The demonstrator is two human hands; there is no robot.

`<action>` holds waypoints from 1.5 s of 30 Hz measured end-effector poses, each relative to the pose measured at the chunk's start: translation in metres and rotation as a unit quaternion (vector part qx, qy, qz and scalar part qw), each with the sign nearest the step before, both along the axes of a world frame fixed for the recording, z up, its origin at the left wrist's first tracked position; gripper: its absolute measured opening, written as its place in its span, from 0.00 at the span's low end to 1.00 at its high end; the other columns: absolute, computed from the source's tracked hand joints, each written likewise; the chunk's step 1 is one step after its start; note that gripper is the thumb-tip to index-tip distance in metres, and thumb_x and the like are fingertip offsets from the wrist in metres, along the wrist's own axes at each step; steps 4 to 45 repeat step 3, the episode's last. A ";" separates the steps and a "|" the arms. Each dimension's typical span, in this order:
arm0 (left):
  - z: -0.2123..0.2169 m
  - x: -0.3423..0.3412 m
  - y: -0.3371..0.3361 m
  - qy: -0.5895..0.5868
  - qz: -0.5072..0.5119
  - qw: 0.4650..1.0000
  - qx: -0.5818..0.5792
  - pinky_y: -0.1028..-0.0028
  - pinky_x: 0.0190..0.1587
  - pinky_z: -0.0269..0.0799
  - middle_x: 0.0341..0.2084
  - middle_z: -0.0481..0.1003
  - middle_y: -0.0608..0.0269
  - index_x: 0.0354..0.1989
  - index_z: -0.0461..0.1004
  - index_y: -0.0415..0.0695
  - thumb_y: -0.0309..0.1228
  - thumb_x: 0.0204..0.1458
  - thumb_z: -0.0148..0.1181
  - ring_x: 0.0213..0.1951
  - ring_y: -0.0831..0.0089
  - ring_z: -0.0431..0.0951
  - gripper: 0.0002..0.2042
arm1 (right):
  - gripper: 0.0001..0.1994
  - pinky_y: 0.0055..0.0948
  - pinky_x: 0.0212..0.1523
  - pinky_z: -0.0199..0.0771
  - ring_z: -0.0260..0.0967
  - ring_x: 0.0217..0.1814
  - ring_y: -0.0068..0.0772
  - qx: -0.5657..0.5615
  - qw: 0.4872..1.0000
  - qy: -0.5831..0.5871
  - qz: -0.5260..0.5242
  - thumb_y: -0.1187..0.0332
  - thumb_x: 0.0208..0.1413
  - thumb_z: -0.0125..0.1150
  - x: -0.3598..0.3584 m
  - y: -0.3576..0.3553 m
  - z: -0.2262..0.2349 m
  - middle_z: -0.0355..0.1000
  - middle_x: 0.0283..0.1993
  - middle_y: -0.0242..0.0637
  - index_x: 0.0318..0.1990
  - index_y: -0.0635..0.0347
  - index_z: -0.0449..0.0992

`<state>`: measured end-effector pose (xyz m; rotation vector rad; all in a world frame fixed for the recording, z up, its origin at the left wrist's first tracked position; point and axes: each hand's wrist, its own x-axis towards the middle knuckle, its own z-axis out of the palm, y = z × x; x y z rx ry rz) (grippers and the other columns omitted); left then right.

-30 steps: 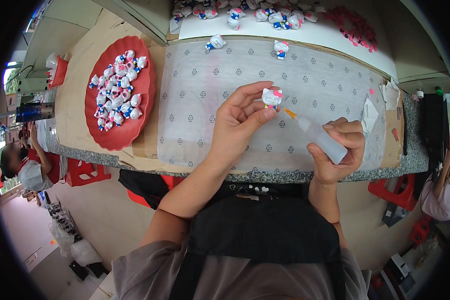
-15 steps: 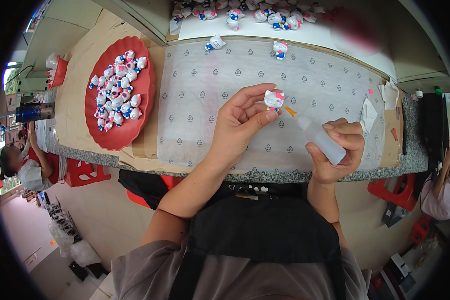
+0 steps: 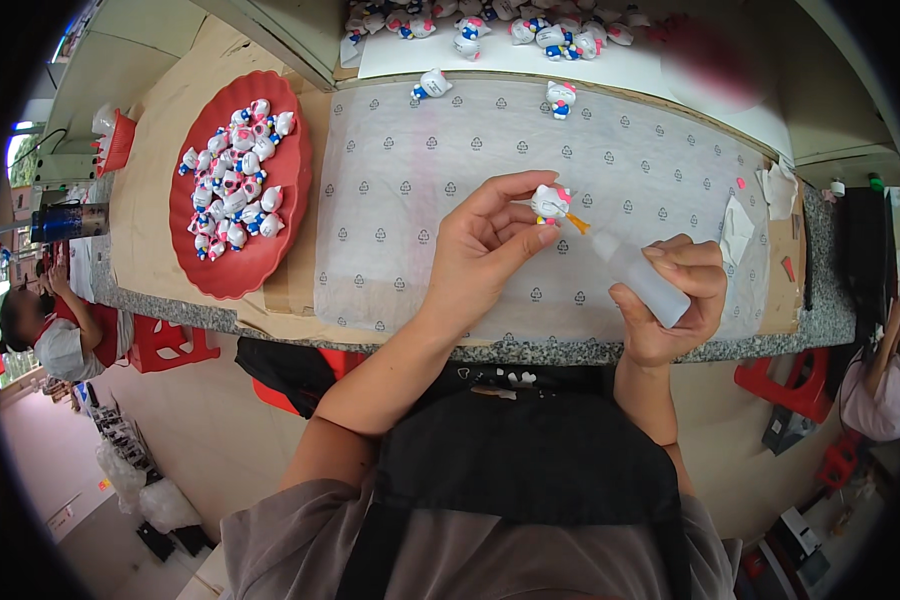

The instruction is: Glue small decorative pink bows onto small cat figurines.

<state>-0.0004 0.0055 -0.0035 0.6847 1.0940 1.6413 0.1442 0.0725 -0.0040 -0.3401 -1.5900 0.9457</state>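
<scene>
Between thumb and fingertips, my left hand (image 3: 498,232) pinches a small white cat figurine (image 3: 547,203) with a pink bow, held above the covered tabletop. My right hand (image 3: 682,300) is wrapped round a translucent squeeze bottle (image 3: 644,283), tilted so that its thin nozzle with an orange-yellow part (image 3: 577,223) points up and left. The nozzle's tip reaches the figurine's right side; whether it touches cannot be made out. Two more figurines lie beyond my hands: one on its side (image 3: 432,85) and one face up (image 3: 560,100).
A red scalloped plate (image 3: 292,180) heaped with similar figurines stands at left. More figurines (image 3: 470,35) crowd the white shelf at the back. White printed sheeting (image 3: 390,270) covers the table. A crumpled tissue (image 3: 737,232) lies at right. Other people sit at far left and far right.
The figurine has turned slightly in my left fingers, so its bow now sits further right and its face shows less. The bottle has barely moved.
</scene>
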 end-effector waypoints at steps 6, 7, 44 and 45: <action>-0.002 0.000 -0.001 0.039 -0.001 0.999 -0.004 0.85 0.34 0.66 0.32 0.70 0.63 0.45 0.62 0.37 0.17 0.42 0.53 0.33 0.83 0.70 0.19 | 0.21 0.22 0.27 0.64 0.62 0.26 0.28 0.006 1.000 -0.004 0.000 0.79 0.25 0.68 -0.001 0.000 0.000 0.62 0.31 0.39 0.32 0.62 0.66; -0.002 0.000 -0.001 0.039 -0.001 0.999 -0.004 0.85 0.34 0.66 0.32 0.70 0.63 0.45 0.62 0.37 0.17 0.42 0.53 0.33 0.83 0.70 0.19 | 0.21 0.22 0.27 0.64 0.62 0.26 0.28 0.006 1.000 -0.004 0.000 0.79 0.25 0.68 -0.001 0.000 0.000 0.62 0.31 0.39 0.32 0.62 0.66; -0.002 0.000 -0.001 0.039 -0.001 0.999 -0.004 0.85 0.34 0.66 0.32 0.70 0.63 0.45 0.62 0.37 0.17 0.42 0.53 0.33 0.83 0.70 0.19 | 0.21 0.22 0.27 0.64 0.62 0.26 0.28 0.006 1.000 -0.004 0.000 0.79 0.25 0.68 -0.001 0.000 0.000 0.62 0.31 0.39 0.32 0.62 0.66; -0.002 0.000 -0.001 0.039 -0.001 0.999 -0.004 0.85 0.34 0.66 0.32 0.70 0.63 0.45 0.62 0.37 0.17 0.42 0.53 0.33 0.83 0.70 0.19 | 0.21 0.22 0.27 0.64 0.62 0.26 0.28 0.006 1.000 -0.004 0.000 0.79 0.25 0.68 -0.001 0.000 0.000 0.62 0.31 0.39 0.32 0.62 0.66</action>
